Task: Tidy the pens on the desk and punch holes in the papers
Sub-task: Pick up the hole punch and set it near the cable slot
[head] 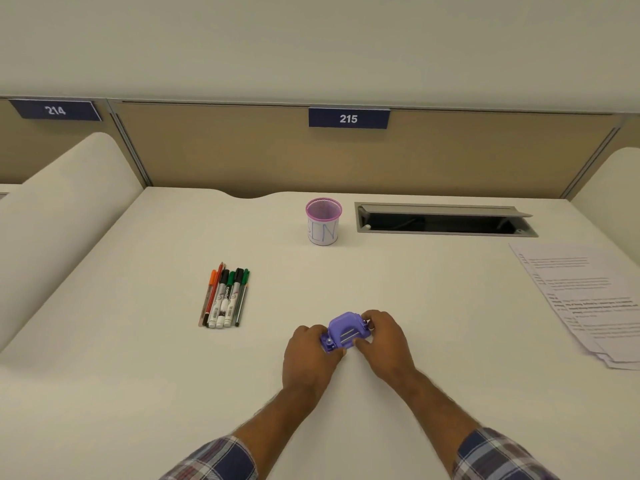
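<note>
Now both hands (349,348) grip the hole punch (344,333) (between them).

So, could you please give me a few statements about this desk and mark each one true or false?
1. Both hands, left hand and right hand, hold the punch. True.
2. The pens stand in the cup. False: they lie in a row on the desk, left of the cup.
3. The papers lie at the right edge of the desk. True.
4. A sheet is in the punch. False: no paper is near it.
5. The sign above the cup reads 214. False: it reads 215.
</note>
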